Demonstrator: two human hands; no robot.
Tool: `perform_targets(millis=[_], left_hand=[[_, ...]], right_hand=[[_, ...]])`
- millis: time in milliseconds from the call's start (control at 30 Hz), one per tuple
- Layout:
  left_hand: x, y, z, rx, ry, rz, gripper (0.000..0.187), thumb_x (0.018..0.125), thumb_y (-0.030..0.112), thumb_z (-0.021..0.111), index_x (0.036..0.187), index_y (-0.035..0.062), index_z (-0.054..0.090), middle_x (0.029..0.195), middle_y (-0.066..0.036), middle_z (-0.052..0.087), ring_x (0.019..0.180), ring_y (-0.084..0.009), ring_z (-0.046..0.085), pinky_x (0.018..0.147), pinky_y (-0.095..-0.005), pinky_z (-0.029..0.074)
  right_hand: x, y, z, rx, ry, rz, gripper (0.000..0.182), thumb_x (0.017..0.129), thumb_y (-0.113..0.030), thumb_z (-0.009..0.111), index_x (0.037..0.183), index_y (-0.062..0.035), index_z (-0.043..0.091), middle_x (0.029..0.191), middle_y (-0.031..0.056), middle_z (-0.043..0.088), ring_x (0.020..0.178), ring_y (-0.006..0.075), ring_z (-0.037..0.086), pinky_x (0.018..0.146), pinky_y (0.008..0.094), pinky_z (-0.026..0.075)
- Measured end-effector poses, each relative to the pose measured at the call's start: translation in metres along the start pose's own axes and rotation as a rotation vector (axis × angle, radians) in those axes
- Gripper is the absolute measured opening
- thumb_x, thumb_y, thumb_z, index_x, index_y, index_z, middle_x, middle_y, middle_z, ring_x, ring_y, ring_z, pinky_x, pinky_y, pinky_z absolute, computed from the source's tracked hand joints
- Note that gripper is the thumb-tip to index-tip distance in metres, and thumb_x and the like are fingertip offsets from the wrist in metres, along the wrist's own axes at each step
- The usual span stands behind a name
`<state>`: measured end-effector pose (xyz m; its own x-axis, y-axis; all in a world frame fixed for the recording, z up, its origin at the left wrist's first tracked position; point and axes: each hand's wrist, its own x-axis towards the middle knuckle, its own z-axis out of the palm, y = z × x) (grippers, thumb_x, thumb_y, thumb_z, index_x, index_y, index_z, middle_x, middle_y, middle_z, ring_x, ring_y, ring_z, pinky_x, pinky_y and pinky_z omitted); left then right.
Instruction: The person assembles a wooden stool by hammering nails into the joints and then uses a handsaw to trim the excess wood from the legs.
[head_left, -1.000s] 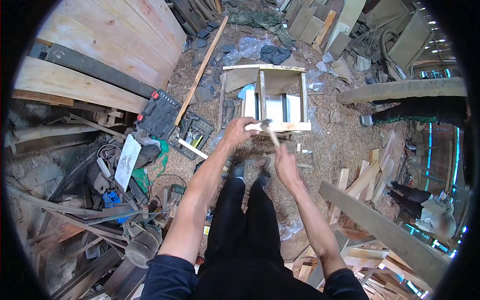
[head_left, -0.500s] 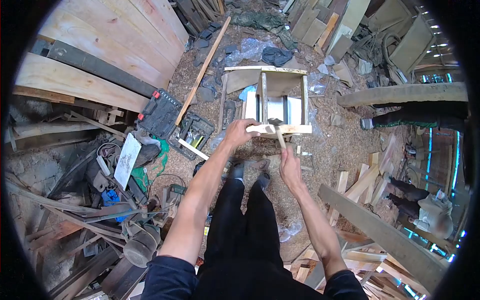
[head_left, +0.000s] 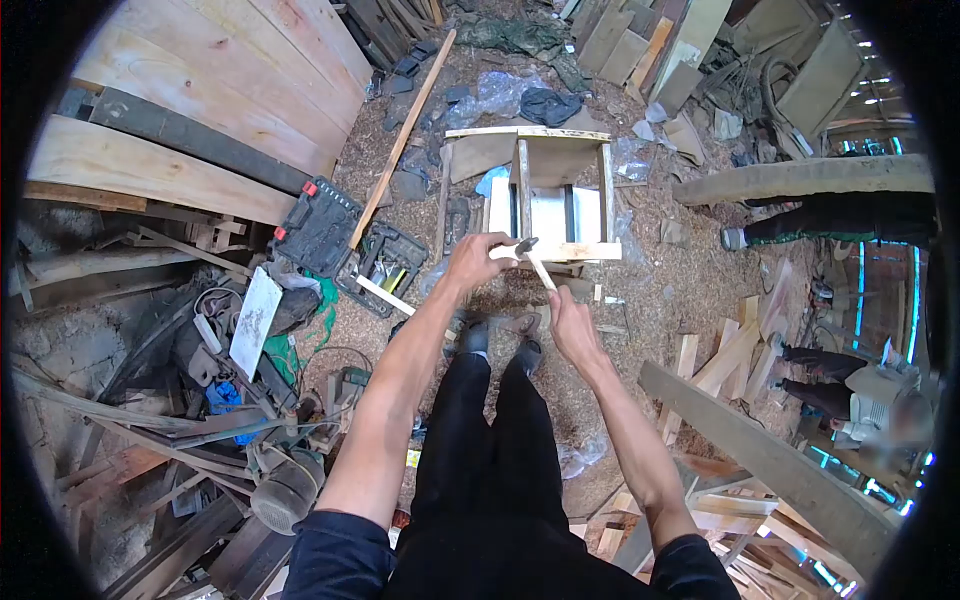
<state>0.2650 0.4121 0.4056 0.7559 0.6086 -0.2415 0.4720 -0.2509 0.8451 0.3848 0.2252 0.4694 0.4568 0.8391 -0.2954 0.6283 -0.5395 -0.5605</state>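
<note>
While the fingers (head_left: 499, 241) of the left hand (head_left: 474, 264) pinch the left end of a pale wooden strip (head_left: 578, 252), those of the right hand (head_left: 573, 325) are wrapped round the lower part of the light handle of a hammer (head_left: 541, 271). The hammer's dark head is at the strip's left part, just beside the left fingers; whether it touches the wood, I cannot tell. The strip lies crosswise along the near edge of an open wooden frame (head_left: 523, 190), its right end reaching a little past the frame's corner. Inside the frame are an upright divider, white panels and dark bars.

The frame stands on a floor (head_left: 640, 310) strewn with shavings. Beyond it lie clear plastic sheeting (head_left: 500, 94) and a dark crumpled bag (head_left: 549, 106). To its left, a long batten (head_left: 408, 130) slants down to an open black tool case (head_left: 318, 228), near a thin pale stick (head_left: 385, 296). Farther left, wide boards (head_left: 225, 80) lean above a heap of scrap, with a whitish panel (head_left: 256, 322) tilted on it and a motor-like machine (head_left: 284, 496) below. On the right, a thick beam (head_left: 800, 184) runs beside another person's dark trouser leg (head_left: 825, 227), and lower down a second person (head_left: 880, 400) is near some loose timber (head_left: 728, 360)
</note>
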Motion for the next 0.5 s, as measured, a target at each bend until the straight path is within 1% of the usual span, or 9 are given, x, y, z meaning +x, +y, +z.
perform_targets(millis=[67, 100, 200, 267, 300, 367, 400, 467, 500], left_hand=[[0.003, 0.002, -0.005, 0.003, 0.024, 0.015, 0.036, 0.073, 0.016, 0.078, 0.107, 0.0091, 0.07, 0.101, -0.012, 0.071, 0.094, -0.0263, 0.067, 0.082, -0.0357, 0.049], [0.001, 0.006, -0.007, 0.001, 0.006, -0.018, 0.036, 0.072, 0.016, 0.078, 0.107, 0.0087, 0.07, 0.101, -0.012, 0.071, 0.094, -0.0263, 0.067, 0.082, -0.0356, 0.049], [-0.001, 0.008, -0.007, -0.006, -0.024, -0.046, 0.036, 0.072, 0.016, 0.078, 0.106, 0.0081, 0.07, 0.101, -0.012, 0.071, 0.094, -0.0261, 0.067, 0.083, -0.0353, 0.049], [0.001, 0.008, -0.009, -0.015, -0.028, -0.033, 0.036, 0.072, 0.016, 0.078, 0.106, 0.0082, 0.07, 0.1, -0.012, 0.071, 0.094, -0.0255, 0.067, 0.083, -0.0351, 0.049], [0.003, 0.01, -0.011, -0.015, -0.023, -0.029, 0.036, 0.072, 0.016, 0.078, 0.106, 0.0082, 0.07, 0.1, -0.012, 0.071, 0.094, -0.0255, 0.067, 0.083, -0.0351, 0.049], [0.001, 0.012, -0.011, -0.006, -0.028, -0.053, 0.035, 0.072, 0.016, 0.078, 0.105, 0.0083, 0.07, 0.1, -0.013, 0.071, 0.094, -0.0254, 0.067, 0.083, -0.0354, 0.049], [0.002, 0.011, -0.01, -0.007, -0.028, -0.054, 0.035, 0.072, 0.016, 0.078, 0.105, 0.0083, 0.07, 0.1, -0.013, 0.071, 0.094, -0.0254, 0.067, 0.083, -0.0354, 0.049], [0.001, 0.01, -0.01, -0.014, -0.022, -0.045, 0.035, 0.072, 0.016, 0.078, 0.105, 0.0086, 0.071, 0.101, -0.013, 0.071, 0.094, -0.025, 0.067, 0.083, -0.0354, 0.05], [0.001, 0.009, -0.01, -0.012, -0.019, -0.044, 0.035, 0.072, 0.016, 0.078, 0.105, 0.0086, 0.071, 0.101, -0.013, 0.071, 0.094, -0.025, 0.067, 0.083, -0.0354, 0.05]], right_hand=[[0.0, -0.018, -0.012, 0.187, 0.017, 0.13, 0.025, 0.103, -0.027, 0.038, 0.1, -0.0035, 0.047, 0.061, 0.029, 0.052, 0.062, 0.0509, 0.056, 0.052, 0.0543, 0.038], [-0.001, -0.018, -0.01, 0.187, 0.012, 0.135, 0.025, 0.103, -0.027, 0.038, 0.1, -0.0035, 0.047, 0.061, 0.029, 0.052, 0.062, 0.0509, 0.056, 0.052, 0.0543, 0.038], [0.002, -0.011, -0.005, 0.117, 0.116, 0.069, 0.026, 0.103, -0.027, 0.038, 0.099, -0.003, 0.047, 0.06, 0.0282, 0.052, 0.06, 0.05, 0.056, 0.051, 0.0541, 0.038], [0.008, 0.0, -0.002, -0.038, 0.005, -0.011, 0.027, 0.102, -0.026, 0.039, 0.096, -0.0005, 0.046, 0.058, 0.0274, 0.055, 0.058, 0.0494, 0.058, 0.046, 0.0529, 0.042], [0.009, -0.006, -0.006, -0.039, 0.008, -0.015, 0.027, 0.102, -0.026, 0.039, 0.096, -0.0005, 0.046, 0.058, 0.0274, 0.055, 0.058, 0.0494, 0.058, 0.046, 0.0529, 0.042], [0.005, -0.017, -0.013, 0.138, 0.133, 0.061, 0.027, 0.102, -0.025, 0.039, 0.096, -0.0001, 0.047, 0.06, 0.0283, 0.056, 0.059, 0.0497, 0.058, 0.049, 0.0539, 0.042], [0.005, -0.015, -0.012, 0.137, 0.132, 0.061, 0.027, 0.102, -0.025, 0.039, 0.096, -0.0001, 0.047, 0.06, 0.0283, 0.056, 0.059, 0.0497, 0.058, 0.049, 0.0539, 0.042], [0.003, -0.01, -0.012, -0.007, -0.07, 0.112, 0.028, 0.102, -0.025, 0.038, 0.096, 0.0003, 0.047, 0.063, 0.0294, 0.056, 0.06, 0.0503, 0.057, 0.051, 0.056, 0.042], [0.004, -0.006, -0.011, -0.007, -0.068, 0.109, 0.028, 0.102, -0.025, 0.038, 0.096, 0.0003, 0.047, 0.063, 0.0294, 0.056, 0.06, 0.0503, 0.057, 0.051, 0.056, 0.042]])
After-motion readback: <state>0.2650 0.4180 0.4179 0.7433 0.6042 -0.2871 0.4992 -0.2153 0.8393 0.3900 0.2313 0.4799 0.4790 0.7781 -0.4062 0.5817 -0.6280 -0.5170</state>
